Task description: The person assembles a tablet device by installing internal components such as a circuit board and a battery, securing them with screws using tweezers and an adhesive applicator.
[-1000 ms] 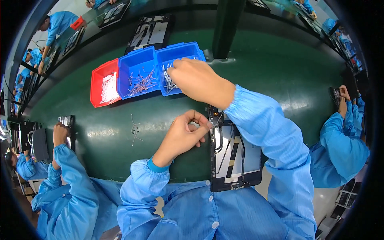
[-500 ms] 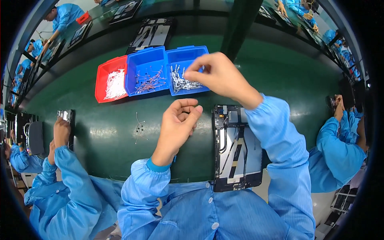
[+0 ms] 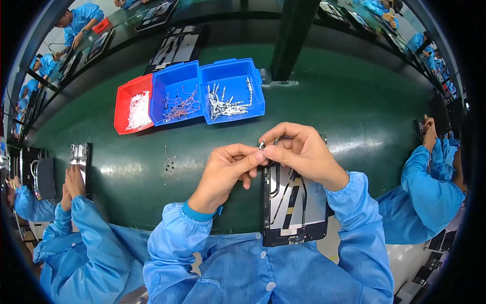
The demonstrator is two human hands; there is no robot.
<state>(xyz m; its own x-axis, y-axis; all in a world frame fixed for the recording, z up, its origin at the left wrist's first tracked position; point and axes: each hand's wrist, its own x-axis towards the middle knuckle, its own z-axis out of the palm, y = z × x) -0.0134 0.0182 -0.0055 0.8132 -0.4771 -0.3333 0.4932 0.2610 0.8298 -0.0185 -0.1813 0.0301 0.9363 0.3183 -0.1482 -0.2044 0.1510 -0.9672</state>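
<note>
My left hand (image 3: 225, 172) and my right hand (image 3: 311, 157) meet above the upper left corner of an opened tablet (image 3: 316, 197). Thumbs and forefingers pinch a small silver-and-black strip part (image 3: 262, 145) between them. Most of that part is hidden by my fingers. The tablet lies back-off at the table's front edge, its dark frame, pale inner panel and black ribbon cables showing. Beyond my hands, a blue bin (image 3: 230, 73) holds loose strips that look similar.
Joined to that bin are a middle blue bin (image 3: 174, 78) with thin reddish wires and a red bin (image 3: 120, 109) with white strips. Several thin wires (image 3: 170, 164) lie left on the green table (image 3: 126, 202). A dark post (image 3: 289, 50) rises behind. Co-workers sit on both sides.
My right hand has come down from over the right blue bin to my left hand, and the small strip now shows between them. My view has shifted slightly.
</note>
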